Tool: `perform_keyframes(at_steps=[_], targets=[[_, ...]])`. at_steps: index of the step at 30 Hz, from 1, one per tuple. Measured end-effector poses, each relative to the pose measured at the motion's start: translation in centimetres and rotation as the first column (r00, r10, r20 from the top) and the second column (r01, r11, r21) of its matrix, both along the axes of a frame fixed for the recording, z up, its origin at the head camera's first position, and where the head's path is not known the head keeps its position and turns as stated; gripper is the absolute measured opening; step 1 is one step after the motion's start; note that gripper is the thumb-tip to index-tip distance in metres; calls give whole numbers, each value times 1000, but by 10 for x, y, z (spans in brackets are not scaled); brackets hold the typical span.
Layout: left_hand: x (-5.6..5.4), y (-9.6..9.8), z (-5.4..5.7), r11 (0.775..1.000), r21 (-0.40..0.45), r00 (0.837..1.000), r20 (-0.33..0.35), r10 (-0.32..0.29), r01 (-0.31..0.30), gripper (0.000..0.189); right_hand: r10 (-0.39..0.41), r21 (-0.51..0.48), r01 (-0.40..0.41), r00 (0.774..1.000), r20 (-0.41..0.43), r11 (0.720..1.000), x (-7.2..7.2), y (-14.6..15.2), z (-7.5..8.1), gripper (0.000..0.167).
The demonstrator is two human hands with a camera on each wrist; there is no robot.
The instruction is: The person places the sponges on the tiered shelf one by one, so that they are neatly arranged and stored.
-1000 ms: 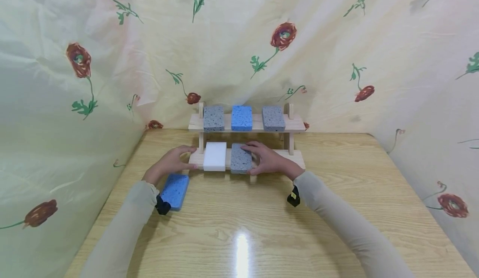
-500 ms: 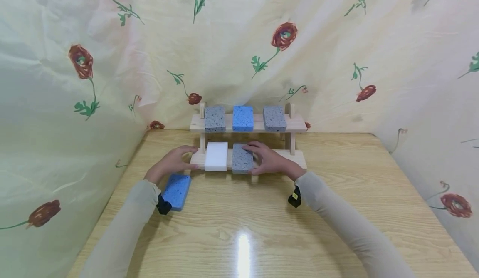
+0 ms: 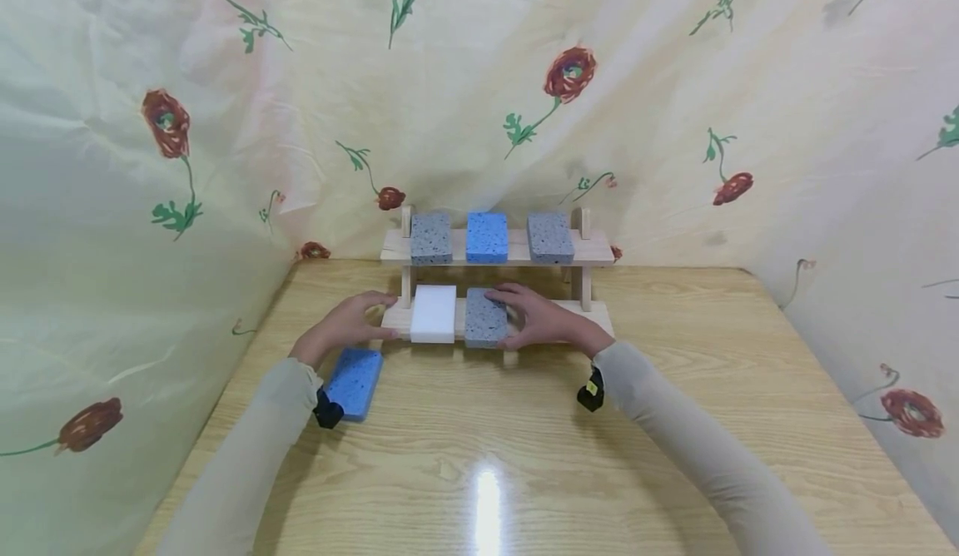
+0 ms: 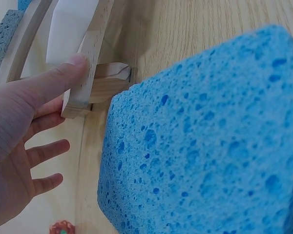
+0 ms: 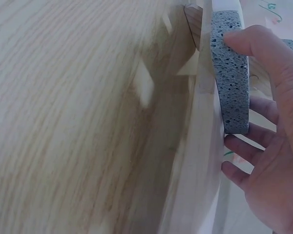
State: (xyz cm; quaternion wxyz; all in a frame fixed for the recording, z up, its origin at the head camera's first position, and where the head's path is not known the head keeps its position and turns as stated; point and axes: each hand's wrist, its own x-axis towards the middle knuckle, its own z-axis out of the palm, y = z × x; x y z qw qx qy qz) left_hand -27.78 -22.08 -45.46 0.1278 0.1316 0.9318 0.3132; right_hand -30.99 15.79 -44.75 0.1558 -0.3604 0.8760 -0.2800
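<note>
A two-tier wooden rack (image 3: 396,320) stands at the back of the table. My left hand (image 3: 345,323) pinches the left end of its lower board; in the left wrist view the thumb lies on the board's front edge. On that board sit a white sponge (image 3: 433,314) and, to its right, a speckled grey sponge (image 3: 483,323). My right hand (image 3: 545,320) grips the grey sponge, thumb at its near edge (image 5: 230,73) and fingers around the far side. A blue sponge (image 3: 355,385) lies on the table below my left wrist.
Along the upper board sit a grey sponge (image 3: 430,238), a blue sponge (image 3: 487,237) and another grey sponge (image 3: 550,237). Flowered cloth (image 3: 464,106) hangs behind the wooden table (image 3: 674,373) and at both sides. Dark cameras (image 3: 590,391) are strapped at the wrists.
</note>
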Motion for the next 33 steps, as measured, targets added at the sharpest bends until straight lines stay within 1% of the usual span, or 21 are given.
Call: perform_keyframes(at_steps=[6, 8, 12, 15, 19, 23, 26, 30, 33], targets=[[0, -1, 1, 1000, 3, 1000, 6, 7, -7, 75, 9, 5, -9, 1000, -18, 1000, 0, -1, 3, 96], [-1, -2, 0, 1000, 4, 1000, 2, 4, -4, 75, 15, 2, -15, 999, -37, 1000, 1, -1, 3, 97], [0, -2, -1, 1000, 9, 1000, -3, 1, -1, 76, 33, -15, -34, 994, -106, 999, 3, -3, 2, 99], [0, -2, -2, 1000, 12, 1000, -5, 2, -2, 76, 24, -42, -30, 990, -139, 999, 6, -6, 4, 100], [-1, -2, -2, 1000, 14, 1000, -1, 8, -8, 77, 2, -87, -15, 988, -153, 996, 13, -12, 8, 99], [-1, -2, -3, 1000, 19, 1000, -4, 8, -8, 77, -6, -126, -18, 982, -187, 992, 20, -18, 12, 94], [-2, -3, -4, 1000, 23, 1000, -12, 2, -2, 76, -10, -168, -23, 980, -197, 985, 26, -25, 14, 92], [-2, -3, -3, 1000, 24, 1000, -14, -1, 1, 75, -16, -220, -27, 981, -192, 975, 36, -35, 16, 92], [-2, -4, -3, 1000, 26, 1000, -10, 0, 1, 75, -2, -243, -49, 979, -206, 969, 47, -46, 19, 91]])
